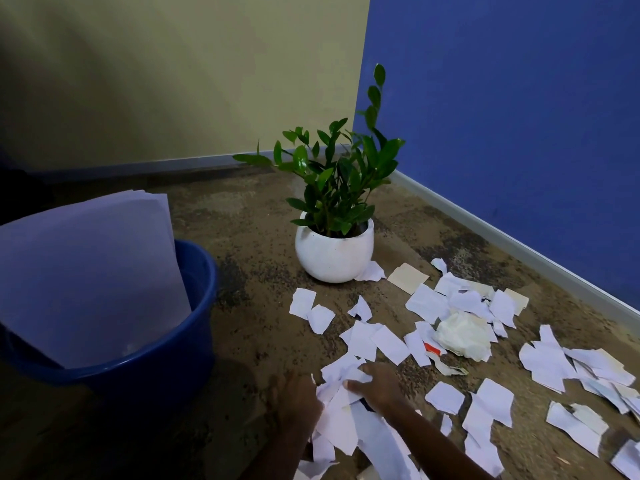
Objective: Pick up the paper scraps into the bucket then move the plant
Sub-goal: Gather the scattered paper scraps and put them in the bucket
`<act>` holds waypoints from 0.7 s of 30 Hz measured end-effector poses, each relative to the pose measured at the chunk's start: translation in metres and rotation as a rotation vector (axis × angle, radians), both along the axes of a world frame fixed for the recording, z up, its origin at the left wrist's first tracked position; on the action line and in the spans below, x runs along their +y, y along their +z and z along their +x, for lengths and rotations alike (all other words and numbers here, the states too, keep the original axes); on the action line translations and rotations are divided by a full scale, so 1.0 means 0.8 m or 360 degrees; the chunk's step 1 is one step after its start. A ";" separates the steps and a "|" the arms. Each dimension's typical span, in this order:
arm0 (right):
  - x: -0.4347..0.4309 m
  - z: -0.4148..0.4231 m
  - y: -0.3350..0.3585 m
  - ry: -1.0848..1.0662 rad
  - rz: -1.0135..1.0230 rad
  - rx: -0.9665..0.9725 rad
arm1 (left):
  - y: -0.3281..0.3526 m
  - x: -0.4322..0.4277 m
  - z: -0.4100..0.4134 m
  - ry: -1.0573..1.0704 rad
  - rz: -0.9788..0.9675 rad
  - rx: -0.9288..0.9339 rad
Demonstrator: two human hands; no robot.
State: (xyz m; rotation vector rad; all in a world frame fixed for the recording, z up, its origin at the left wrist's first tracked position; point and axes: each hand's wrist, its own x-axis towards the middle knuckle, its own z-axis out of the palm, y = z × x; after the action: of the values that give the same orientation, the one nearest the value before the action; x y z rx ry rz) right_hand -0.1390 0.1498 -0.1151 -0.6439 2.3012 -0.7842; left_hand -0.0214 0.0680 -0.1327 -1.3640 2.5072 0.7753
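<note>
Torn white paper scraps (429, 336) lie scattered flat across the speckled brown floor, one touching the round white pot of the upright green leafy plant (335, 216), while the blue plastic bucket (166, 362), well left, holds tall leaning white sheets.

1. The place is an indoor room corner, probably in an office or a home; which one cannot be told.
2. A cream wall (173, 81) meets a blue wall (502, 116), with a grey skirting board (502, 237) along the bottom.
3. The floor is a brown speckled carpet (249, 237).
4. A potted plant (334, 202) in a round white pot stands near the corner.
</note>
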 end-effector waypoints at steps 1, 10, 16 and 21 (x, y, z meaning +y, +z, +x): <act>-0.005 -0.001 -0.002 -0.0006 0.0000 0.0011 | -0.001 0.000 -0.001 0.0018 -0.0012 0.0014; -0.026 -0.001 -0.001 -0.0119 -0.0206 -0.0041 | 0.011 -0.017 0.006 0.0262 0.0044 0.0212; -0.032 -0.006 0.045 -0.0068 -0.0616 0.0243 | 0.077 -0.034 0.009 0.0327 0.0017 0.0496; -0.054 0.010 0.113 -0.0041 -0.0977 0.0382 | 0.149 -0.037 0.019 0.0315 -0.0180 0.0866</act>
State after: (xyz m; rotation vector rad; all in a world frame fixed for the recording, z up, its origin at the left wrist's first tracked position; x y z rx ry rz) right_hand -0.1306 0.1067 -0.0249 -1.0198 2.2711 -1.5215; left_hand -0.0064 0.0383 -0.0134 -1.6391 2.8780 1.2013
